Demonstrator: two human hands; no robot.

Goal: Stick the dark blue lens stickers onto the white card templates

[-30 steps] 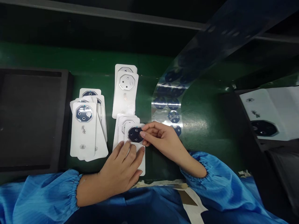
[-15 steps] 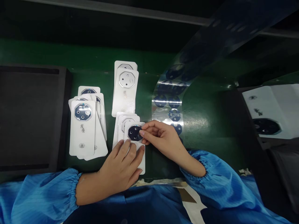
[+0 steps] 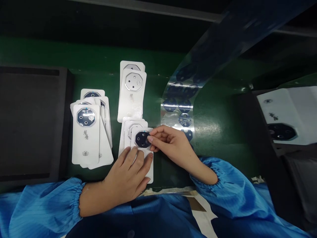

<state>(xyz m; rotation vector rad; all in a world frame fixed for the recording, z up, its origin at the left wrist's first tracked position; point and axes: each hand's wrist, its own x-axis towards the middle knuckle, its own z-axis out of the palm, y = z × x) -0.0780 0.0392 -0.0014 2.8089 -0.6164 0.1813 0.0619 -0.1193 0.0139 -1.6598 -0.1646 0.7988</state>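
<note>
A white phone back panel [image 3: 150,173] lies on top of a small overlapping pile, in front of my body. Over its octagonal camera area sits a dark blue octagonal film [image 3: 141,139] with round holes and a small light-blue tab at its top. My right hand [image 3: 173,142] pinches the film's right edge between thumb and forefinger; the fingertips hide that edge. Spread across the panel's lower part, my left hand [image 3: 128,173] rests with its fingers apart. Whether the film lies flat all over, I cannot tell.
On the left is a pile of white panels [image 3: 86,145] with dark films, beside a black tray [image 3: 27,122]. Farther back lie panels with silvery camera areas [image 3: 132,102]. A clear strip of blue octagonal films [image 3: 184,105] curves up right. Another panel [image 3: 274,105] lies far right.
The whole view has shifted slightly, with things sitting a little higher and further left. Both hands keep almost the same pose on the panel and film.
</note>
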